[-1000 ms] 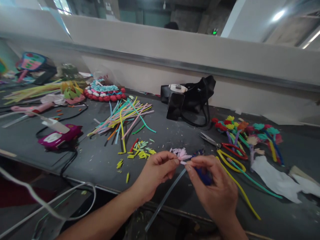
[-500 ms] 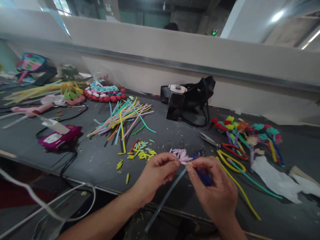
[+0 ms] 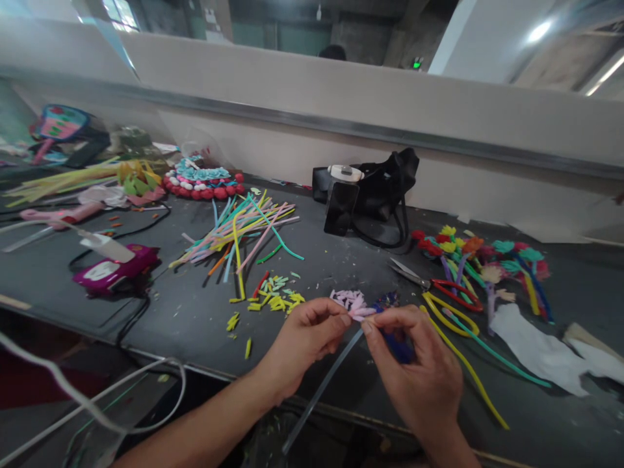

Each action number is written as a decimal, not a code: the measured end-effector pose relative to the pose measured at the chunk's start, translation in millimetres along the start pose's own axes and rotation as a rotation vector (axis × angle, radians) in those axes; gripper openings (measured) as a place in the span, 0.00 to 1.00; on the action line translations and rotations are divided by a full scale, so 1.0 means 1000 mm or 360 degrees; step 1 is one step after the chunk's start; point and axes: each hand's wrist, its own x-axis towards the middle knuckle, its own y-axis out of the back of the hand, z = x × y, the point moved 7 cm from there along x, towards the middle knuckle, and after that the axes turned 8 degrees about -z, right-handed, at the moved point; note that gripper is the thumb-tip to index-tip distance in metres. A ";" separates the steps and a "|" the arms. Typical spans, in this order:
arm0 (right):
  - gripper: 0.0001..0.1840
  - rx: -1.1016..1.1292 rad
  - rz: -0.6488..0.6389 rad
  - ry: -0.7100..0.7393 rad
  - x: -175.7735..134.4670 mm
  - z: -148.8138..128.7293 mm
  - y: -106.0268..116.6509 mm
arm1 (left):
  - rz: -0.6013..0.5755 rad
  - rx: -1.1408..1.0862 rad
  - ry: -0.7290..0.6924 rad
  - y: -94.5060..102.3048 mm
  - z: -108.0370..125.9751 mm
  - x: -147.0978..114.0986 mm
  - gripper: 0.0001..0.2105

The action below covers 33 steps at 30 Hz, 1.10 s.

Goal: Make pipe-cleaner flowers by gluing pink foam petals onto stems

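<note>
In the head view, my left hand (image 3: 312, 335) and my right hand (image 3: 422, 367) meet low in the middle over the table. Both pinch with thumb and forefinger at a small pale pink fuzzy piece (image 3: 361, 312), which looks like cut pipe cleaner. Just behind the fingertips lies a pile of lilac cut pieces (image 3: 347, 298). Dark blue bits (image 3: 389, 299) lie beyond my right hand, and a blue thing (image 3: 400, 349) shows partly beneath it. A translucent stick (image 3: 322, 388), like a glue stick, slants between my hands past the table edge; whether a finger touches it is hidden.
Left of my hands are yellow cut pieces (image 3: 277, 303) and a heap of coloured pipe cleaners (image 3: 238, 231). Red-handled scissors (image 3: 453, 294) and fuzzy flowers (image 3: 448, 244) lie right. A black bag (image 3: 385, 188) and phone (image 3: 341, 208) stand behind. A pink glue gun (image 3: 63, 213) lies left.
My fingertips have shifted very slightly on the pink piece, and less of its pale end shows between them. Everything else looks the same.
</note>
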 end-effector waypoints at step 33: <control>0.06 -0.0130 0.0068 0.0053 -0.002 -0.004 0.000 | -0.0017 -0.0016 0.0007 0.000 -0.003 0.000 0.09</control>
